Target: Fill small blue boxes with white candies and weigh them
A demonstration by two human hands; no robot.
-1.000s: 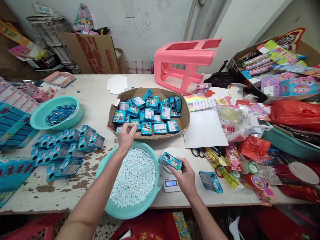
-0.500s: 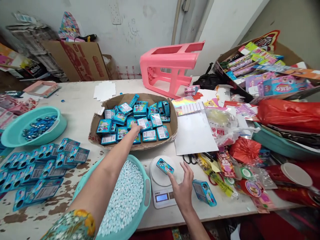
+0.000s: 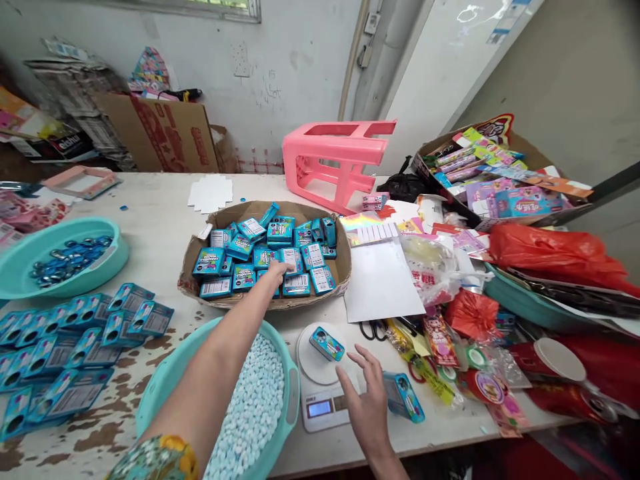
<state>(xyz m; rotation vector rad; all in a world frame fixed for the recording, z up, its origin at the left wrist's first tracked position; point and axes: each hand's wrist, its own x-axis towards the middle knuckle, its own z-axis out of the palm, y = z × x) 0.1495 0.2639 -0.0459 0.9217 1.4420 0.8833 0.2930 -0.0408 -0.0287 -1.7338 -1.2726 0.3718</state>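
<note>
My left hand (image 3: 279, 269) reaches into a cardboard tray (image 3: 340, 280) of small blue candy boxes. Its curled fingers are on the near edge of one candy box (image 3: 291, 259); the thumb is hidden. Another blue candy box (image 3: 327, 343) lies on the round white pan of a digital scale (image 3: 320, 405) with a lit display. My right hand (image 3: 367, 400) is just right of that scale, fingers spread and holding nothing. Beside it on the table is a further blue box (image 3: 404, 397). Under my left forearm sits a turquoise basin (image 3: 291, 387) full of pale blue and white candies (image 3: 255, 407).
Blue boxes with round openings (image 3: 75, 353) stand in rows at left, near a turquoise basin (image 3: 117, 253) of shiny blue wrapped pieces. A pink stool (image 3: 335, 153) lies on its side behind. White sheets (image 3: 380, 280), scissors (image 3: 373, 330) and packaging crowd the right.
The view has tilted up a little. My right hand has drawn slightly away from the box on the scale. The box under my left fingers has turned slightly.
</note>
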